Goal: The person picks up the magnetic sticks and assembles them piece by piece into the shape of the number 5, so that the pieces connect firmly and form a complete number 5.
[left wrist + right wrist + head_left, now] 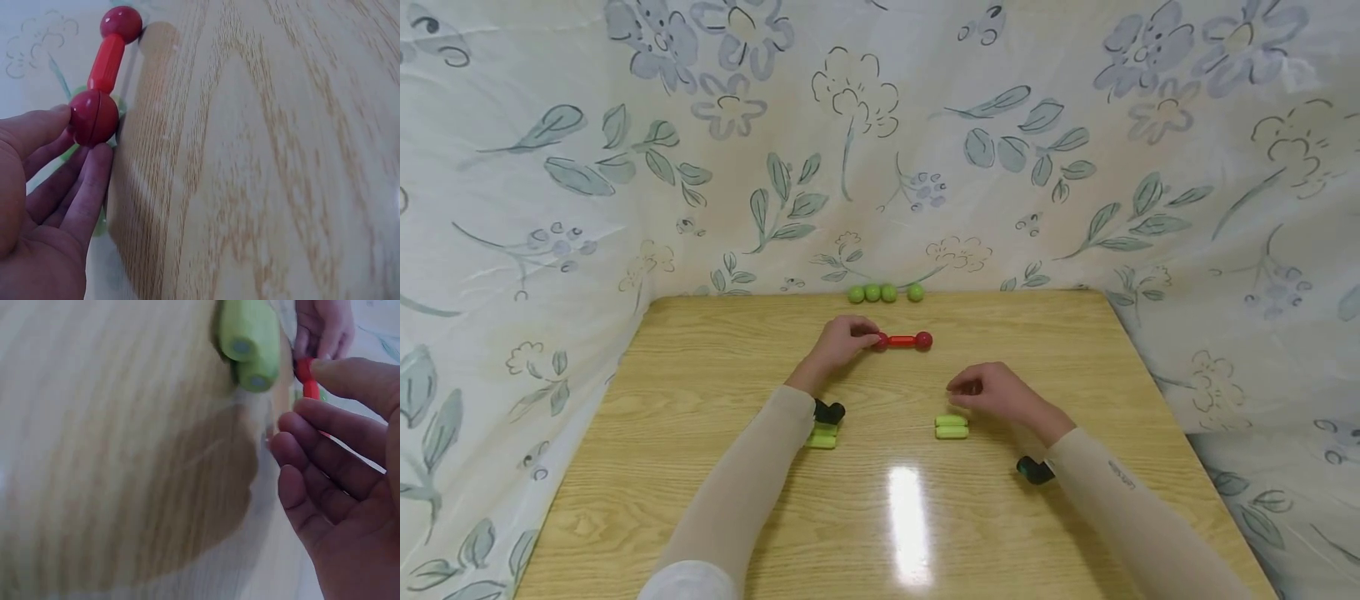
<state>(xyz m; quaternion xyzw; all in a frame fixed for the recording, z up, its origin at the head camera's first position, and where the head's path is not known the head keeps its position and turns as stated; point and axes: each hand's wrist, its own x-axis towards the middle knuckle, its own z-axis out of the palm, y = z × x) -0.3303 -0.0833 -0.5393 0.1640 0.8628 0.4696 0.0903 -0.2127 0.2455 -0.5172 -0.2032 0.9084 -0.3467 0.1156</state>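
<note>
At the far middle of the table lies a red rod [902, 341] with a red ball at each end, a dumbbell-like piece. My left hand [850, 340] pinches its left ball [94, 117] between thumb and fingertips; a seam line runs round that ball. The far ball [924, 340] is free of any hand. My right hand [992, 392] hovers with loosely bent fingers and nothing between them. Just in front of it, two light green sticks [951, 432] lie side by side, also seen close up in the right wrist view as green sticks [250, 337].
Several green balls [872, 292] line the table's back edge. Under the left forearm are a dark bent piece [831, 413] and more light green sticks [823, 442], partly covered. Another dark bent piece [1032, 470] lies beside the right forearm. Floral cloth [850, 208] hangs behind the table.
</note>
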